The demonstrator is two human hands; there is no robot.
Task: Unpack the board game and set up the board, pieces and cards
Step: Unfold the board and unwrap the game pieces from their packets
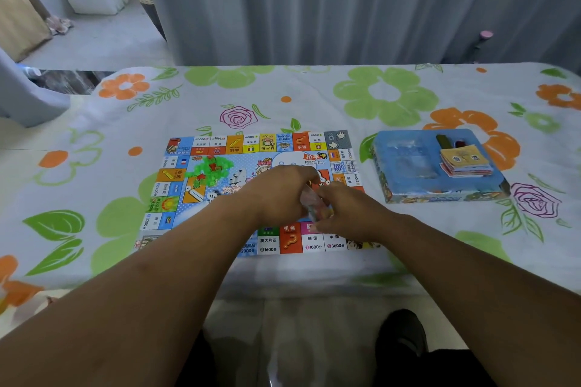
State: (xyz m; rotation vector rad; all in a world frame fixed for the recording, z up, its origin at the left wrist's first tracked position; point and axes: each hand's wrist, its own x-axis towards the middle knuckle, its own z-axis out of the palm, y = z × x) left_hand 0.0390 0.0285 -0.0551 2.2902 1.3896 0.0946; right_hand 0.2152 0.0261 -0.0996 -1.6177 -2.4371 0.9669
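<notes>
- Your flowered cloth covers the table — the board lies flat in the middle of it.
- The blue box sits well to the right, with a card stack in one compartment.
- Green pieces are heaped on the board's left part.
- Your left hand and right hand both curl round a small clear packet, hiding the board's centre.
- Readable — "Uncle Wang", "1600", "3600".

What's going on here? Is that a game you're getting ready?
A person is setting up a game. The board lies open on the flowered tablecloth, with a heap of green and red pieces on it. The left hand and right hand hold a small wrapped packet over the board. A stack of cards sits in the blue box tray on the right.
</notes>
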